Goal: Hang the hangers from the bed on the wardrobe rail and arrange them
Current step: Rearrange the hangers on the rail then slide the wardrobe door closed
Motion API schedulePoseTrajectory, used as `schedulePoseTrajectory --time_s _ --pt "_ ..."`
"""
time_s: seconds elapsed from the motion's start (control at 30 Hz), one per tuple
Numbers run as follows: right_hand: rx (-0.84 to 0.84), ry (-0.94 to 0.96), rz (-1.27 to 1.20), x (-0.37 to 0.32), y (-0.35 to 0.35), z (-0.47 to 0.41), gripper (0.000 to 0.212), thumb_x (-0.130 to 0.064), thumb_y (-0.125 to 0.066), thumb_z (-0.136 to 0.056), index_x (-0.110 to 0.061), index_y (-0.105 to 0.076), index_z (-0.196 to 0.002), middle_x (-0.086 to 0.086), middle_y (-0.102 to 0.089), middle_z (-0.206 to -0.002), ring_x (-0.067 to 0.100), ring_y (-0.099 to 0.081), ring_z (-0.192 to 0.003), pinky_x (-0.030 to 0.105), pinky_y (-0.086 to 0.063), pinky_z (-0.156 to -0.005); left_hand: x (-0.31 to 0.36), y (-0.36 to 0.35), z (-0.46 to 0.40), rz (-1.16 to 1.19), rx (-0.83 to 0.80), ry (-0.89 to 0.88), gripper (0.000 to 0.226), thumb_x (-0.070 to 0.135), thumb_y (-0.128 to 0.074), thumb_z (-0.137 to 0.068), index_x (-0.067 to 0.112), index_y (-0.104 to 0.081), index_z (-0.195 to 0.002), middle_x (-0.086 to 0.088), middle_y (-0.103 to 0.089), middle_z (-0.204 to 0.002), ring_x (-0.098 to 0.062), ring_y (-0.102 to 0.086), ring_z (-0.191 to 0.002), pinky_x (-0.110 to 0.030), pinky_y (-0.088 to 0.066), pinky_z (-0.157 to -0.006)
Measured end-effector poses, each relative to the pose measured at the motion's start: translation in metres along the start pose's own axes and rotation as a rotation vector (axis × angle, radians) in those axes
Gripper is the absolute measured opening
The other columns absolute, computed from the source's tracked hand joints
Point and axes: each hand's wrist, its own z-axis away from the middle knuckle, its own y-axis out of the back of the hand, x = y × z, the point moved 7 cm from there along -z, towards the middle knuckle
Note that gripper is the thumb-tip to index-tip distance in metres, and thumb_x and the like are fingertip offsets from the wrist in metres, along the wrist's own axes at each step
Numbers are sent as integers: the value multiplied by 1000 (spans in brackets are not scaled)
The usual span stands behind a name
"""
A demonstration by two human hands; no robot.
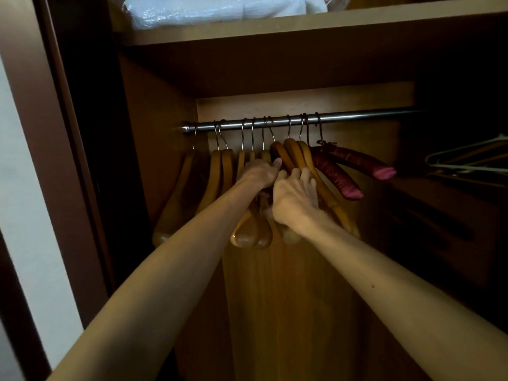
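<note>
Left hand (259,171) fingers (276,163) curled against the tan wooden hangers (295,158) mid-row, right hand (294,198) fingers wrapped over a neighbouring arm; all hooks sit on the round steel wardrobe rail (357,116). Best to slide hooks apart evenly, steadying one group. Two padded maroon satin hangers (354,160) crowd the right; bare rail beyond gives room; brown wardrobe side panel (159,133) limits the left.
</note>
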Motion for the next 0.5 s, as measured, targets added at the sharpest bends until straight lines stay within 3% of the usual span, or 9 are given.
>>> schedulePoseTrajectory --time_s 0.07,0.1,0.13,0.17,0.2,0.27,0.33,0.43,0.5 --pt "13 -11 23 0 -1 -1 89 -48 -80 -75 -8 -38 -142 15 -43 -141 32 -34 -131 39 -31 -105 1 -1 -1 -5 -25 -34 61 49 -29 -106 13 -34 -154 -13 -27 -162 -19 -38 -140 -25 -23 -117" --pt "20 -14 30 0 -1 -3 89 -49 -80 -74 -8 -39 -142 14 -44 -141 32 -34 -130 39 -31 -105 0 -1 -3 12 -40 -15 63 51 -30 -105 13 -31 -156 -12 -27 -162 -13 -53 -119 -5 -37 -100" --pt "25 -19 39 0 -1 -4 89 -50 -79 -74 -9 -39 -142 14 -44 -140 32 -34 -130 38 -31 -104 0 1 -4 32 -47 9 66 54 -31 -104 14 -29 -156 -10 -30 -160 -6 -54 -87 8 -41 -67" --pt "28 -25 48 1 0 -5 89 -52 -79 -74 -9 -40 -141 14 -45 -139 32 -35 -130 38 -31 -104 2 3 -3 31 -50 31 69 58 -33 -102 14 -30 -156 -9 -34 -158 4 -41 -68 7 -35 -46" --pt "30 -31 61 2 1 -7 89 -52 -79 -74 -9 -40 -141 14 -45 -139 31 -35 -130 37 -32 -104 4 5 1 45 -42 52 71 59 -37 -101 13 -32 -154 -9 -39 -155 4 -39 -61 -4 -36 -33" --pt "20 -34 78 5 2 -10 90 -50 -80 -74 -8 -39 -143 15 -44 -140 32 -36 -130 37 -33 -104 4 7 7 115 -31 93 68 57 -45 -99 8 -42 -146 -7 -56 -134 -9 -54 -56 -17 -43 -36" --pt "-11 -39 58 9 2 -11 95 -52 -80 -75 -7 -36 -146 15 -47 -141 33 -39 -132 38 -39 -103 5 6 10 109 -29 101 64 57 -47 -98 6 -51 -138 -1 -59 -111 -16 -60 -57 -20 -46 -39" --pt "-40 -45 2 15 -1 -8 105 -60 -78 -73 -5 -31 -149 11 -57 -136 31 -52 -128 37 -47 -90 6 5 10 68 -22 104 69 65 -48 -94 9 -57 -134 -8 -64 -127 -16 -63 -57 -16 -39 -30" --pt "-49 -42 -24 16 -2 -6 109 -60 -77 -74 -3 -25 -151 11 -58 -136 30 -56 -126 36 -48 -88 5 5 11 41 -23 121 76 69 -50 -90 9 -55 -137 -9 -64 -128 -15 -62 -55 -21 -43 -37"
